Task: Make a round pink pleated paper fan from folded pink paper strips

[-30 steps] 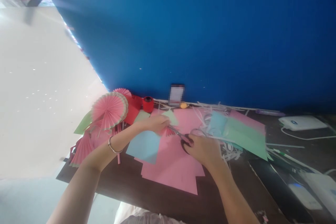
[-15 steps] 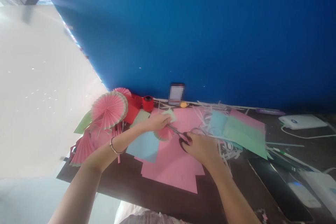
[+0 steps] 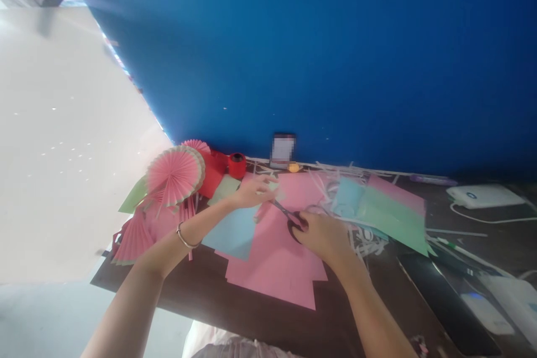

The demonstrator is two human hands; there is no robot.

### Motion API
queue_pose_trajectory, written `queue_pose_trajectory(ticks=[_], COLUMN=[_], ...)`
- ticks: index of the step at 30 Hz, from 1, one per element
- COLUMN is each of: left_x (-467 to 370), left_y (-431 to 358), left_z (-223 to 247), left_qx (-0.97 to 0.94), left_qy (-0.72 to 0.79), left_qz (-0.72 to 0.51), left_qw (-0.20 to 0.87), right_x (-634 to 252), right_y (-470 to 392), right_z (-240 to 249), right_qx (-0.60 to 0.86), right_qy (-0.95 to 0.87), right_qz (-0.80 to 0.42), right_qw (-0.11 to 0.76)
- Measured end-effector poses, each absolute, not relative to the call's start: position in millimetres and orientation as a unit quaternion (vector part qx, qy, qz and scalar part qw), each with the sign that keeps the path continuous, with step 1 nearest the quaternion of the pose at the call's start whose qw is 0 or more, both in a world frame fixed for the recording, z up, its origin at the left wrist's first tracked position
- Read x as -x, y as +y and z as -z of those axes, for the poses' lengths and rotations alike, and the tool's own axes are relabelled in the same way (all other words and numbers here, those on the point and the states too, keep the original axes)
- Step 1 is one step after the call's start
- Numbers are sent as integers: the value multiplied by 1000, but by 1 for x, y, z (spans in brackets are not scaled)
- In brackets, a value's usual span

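Observation:
My right hand has its fingers in the black handles of a pair of scissors, whose blades point left toward my other hand. My left hand pinches a pleated paper piece, pink and green, close to the scissor tips. Its lower end shows below the fingers and pale green shows above them; the middle is hidden. Beneath both hands lie pink paper sheets, with a light blue sheet at their left.
Finished pink paper fans are at the left beside a red tape roll. Green sheets and white paper strips lie right. A black phone and a white device sit further right. A blue wall rises behind.
The pink pleats that fanned out below my left hand are now gathered narrow. My left fingers have shifted and spread a little; the scissors stay nearly in place.

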State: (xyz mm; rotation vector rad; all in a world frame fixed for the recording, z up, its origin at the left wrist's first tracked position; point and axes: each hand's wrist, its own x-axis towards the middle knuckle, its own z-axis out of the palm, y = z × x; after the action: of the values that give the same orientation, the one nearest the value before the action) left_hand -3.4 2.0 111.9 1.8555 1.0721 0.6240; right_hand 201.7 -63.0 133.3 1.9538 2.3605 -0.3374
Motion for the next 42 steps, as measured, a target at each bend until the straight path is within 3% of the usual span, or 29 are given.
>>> queue_pose_trajectory(ticks=[5, 14, 28, 42], left_x=[6, 13, 20, 16], left_y=[0, 1, -1, -4], left_z=[-99, -96, -93, -99], left_qx=[-682, -641, -698, -696], left_qy=[389, 348, 309, 287], left_qz=[-307, -321, -321, -305], left_qw=[538, 604, 560, 584], right_x=[-202, -203, -207, -214], right_y=[-63, -64, -63, -61], right_z=[-132, -133, -133, -135], right_qx=[-630, -634, -612, -588], right_qy=[768, 766, 781, 787], right_qz=[111, 106, 123, 186], right_qw=[22, 24, 2, -10])
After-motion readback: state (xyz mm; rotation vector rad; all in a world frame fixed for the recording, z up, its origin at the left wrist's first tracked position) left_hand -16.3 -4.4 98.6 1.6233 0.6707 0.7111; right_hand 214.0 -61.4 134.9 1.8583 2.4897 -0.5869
